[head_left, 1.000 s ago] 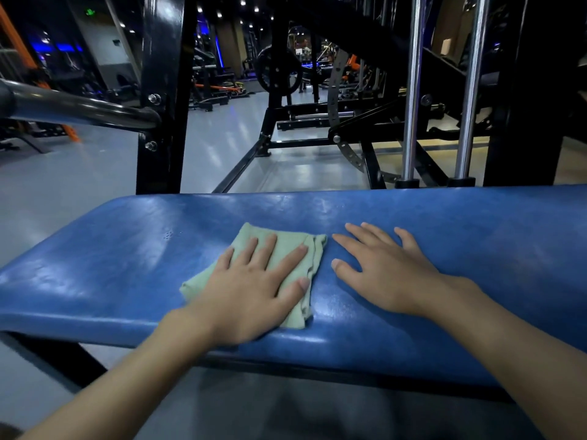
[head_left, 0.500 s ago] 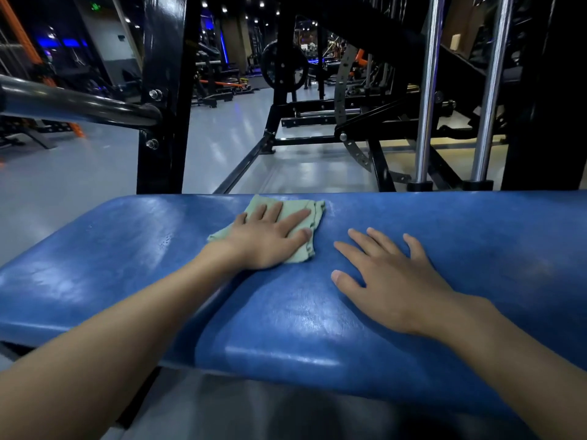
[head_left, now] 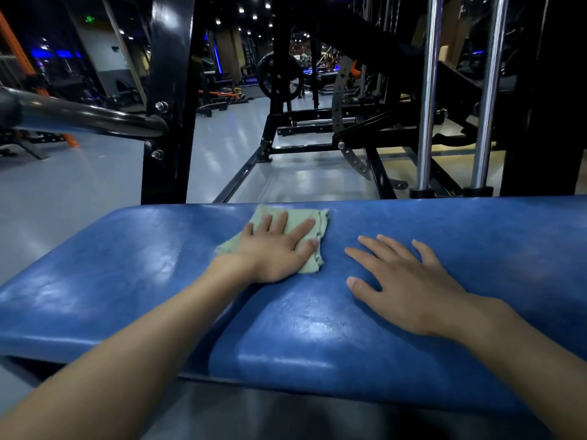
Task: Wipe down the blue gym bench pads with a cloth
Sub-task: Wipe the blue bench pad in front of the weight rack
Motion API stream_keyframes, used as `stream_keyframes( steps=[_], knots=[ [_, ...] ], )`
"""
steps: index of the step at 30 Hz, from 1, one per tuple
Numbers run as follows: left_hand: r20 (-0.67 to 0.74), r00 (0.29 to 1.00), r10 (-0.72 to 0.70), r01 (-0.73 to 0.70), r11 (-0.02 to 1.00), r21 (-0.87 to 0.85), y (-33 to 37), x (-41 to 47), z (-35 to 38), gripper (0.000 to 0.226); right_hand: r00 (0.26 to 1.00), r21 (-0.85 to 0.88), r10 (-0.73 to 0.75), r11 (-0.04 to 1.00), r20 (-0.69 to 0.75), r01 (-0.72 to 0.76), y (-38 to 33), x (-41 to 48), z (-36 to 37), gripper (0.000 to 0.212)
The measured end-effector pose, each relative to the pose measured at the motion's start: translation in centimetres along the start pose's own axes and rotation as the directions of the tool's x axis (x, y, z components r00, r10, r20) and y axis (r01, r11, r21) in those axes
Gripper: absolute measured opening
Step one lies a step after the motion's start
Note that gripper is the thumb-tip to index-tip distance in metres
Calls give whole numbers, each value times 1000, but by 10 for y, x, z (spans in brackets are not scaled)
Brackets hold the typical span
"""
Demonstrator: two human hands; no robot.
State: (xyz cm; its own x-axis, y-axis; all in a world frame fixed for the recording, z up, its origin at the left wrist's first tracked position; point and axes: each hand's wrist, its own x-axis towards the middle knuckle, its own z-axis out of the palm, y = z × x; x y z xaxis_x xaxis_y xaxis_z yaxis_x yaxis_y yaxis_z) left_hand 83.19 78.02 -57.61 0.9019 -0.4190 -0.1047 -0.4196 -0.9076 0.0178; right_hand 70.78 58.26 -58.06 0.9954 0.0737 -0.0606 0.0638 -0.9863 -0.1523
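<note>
**Cloth pressed flat near the far edge of the bench pad**

My left hand (head_left: 279, 249) lies palm down on the pale green cloth (head_left: 309, 231), fingers spread and straight, so this grip is released rather than clenched: it presses the cloth against the pad and does not pinch it. The cloth is folded and a little rumpled, and it sits close to the far edge of the blue bench pad (head_left: 133, 281), roughly midway along the part I can see. Its corners stick out past my fingertips on the far side and past my thumb on the right; another corner shows to the left of my wrist.

My right hand (head_left: 403, 290) rests just beside the cloth, to its right, apart from it, flat on the bare vinyl with fingers fanned out. That grip is released too and holds nothing.

The pad's surface is glossy and picks up patches of reflected light, and its skin looks finely creased. Both my forearms reach across its near edge.

Beyond the pad stands a black steel upright (head_left: 170, 100) with a dark round bar (head_left: 85, 117) running off to the left, and to the right two chrome guide rods (head_left: 427, 100) rise from the grey gym floor (head_left: 79, 192).
</note>
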Motion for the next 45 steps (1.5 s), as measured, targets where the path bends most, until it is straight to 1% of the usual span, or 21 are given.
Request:
stream_keyframes(
  steps=[4, 6, 9, 11, 16, 19, 25, 29, 34, 37, 39, 42, 45],
  knots=[
    [-42, 998, 35, -34, 999, 24, 6, -79, 11, 57, 999, -9, 24, 1000, 27, -24, -3, 0, -6, 61],
    [-53, 998, 41, -38, 998, 55, 6, -113, 16, 59, 1000, -10, 30, 1000, 10, -29, -8, 2, -10, 58],
    [-69, 997, 22, -18, 998, 65, 3, -140, 22, 70, 999, 26, -14, 1000, -32, 14, -21, 5, -11, 58],
    [-58, 998, 5, -2, 999, 53, 3, -142, 21, 67, 999, 39, -37, 999, -20, 38, -26, 7, -5, 61],
    [-38, 999, -16, 17, 1000, 19, -6, -99, 12, 58, 999, -15, -45, 999, 26, 45, -25, 13, 4, 64],
    [-33, 999, -31, 31, 999, 9, -19, -48, 5, 57, 999, -33, -42, 999, 17, 42, -25, 13, 4, 64],
    [33, 997, -63, 64, 998, -22, -36, 46, -12, 59, 999, -15, -33, 999, 8, 33, -25, 12, 4, 64],
    [38, 997, -67, 68, 997, -24, -37, 61, -13, 60, 1000, -15, -23, 1000, 4, 23, -24, 14, 4, 67],
    [19, 1000, -13, 13, 1000, -10, -33, 10, -3, 58, 1000, -4, -18, 1000, -4, 18, -26, 13, 3, 66],
    [-37, 999, 30, -29, 999, 26, -27, -43, 6, 58, 1000, -33, 7, 999, 30, -6, -28, 13, 0, 62],
    [-40, 998, 40, -38, 998, 45, -25, -85, 13, 62, 1000, -45, 14, 999, 18, -13, -33, 16, -5, 60],
    [-45, 998, 44, -41, 997, 61, -20, -137, 18, 73, 1000, 16, -23, 1000, -9, 23, -42, 20, -7, 61],
    [-30, 999, 22, -21, 999, 46, -20, -141, 17, 76, 998, 11, -43, 999, 50, 42, -46, 21, 1, 64]
  ],
)
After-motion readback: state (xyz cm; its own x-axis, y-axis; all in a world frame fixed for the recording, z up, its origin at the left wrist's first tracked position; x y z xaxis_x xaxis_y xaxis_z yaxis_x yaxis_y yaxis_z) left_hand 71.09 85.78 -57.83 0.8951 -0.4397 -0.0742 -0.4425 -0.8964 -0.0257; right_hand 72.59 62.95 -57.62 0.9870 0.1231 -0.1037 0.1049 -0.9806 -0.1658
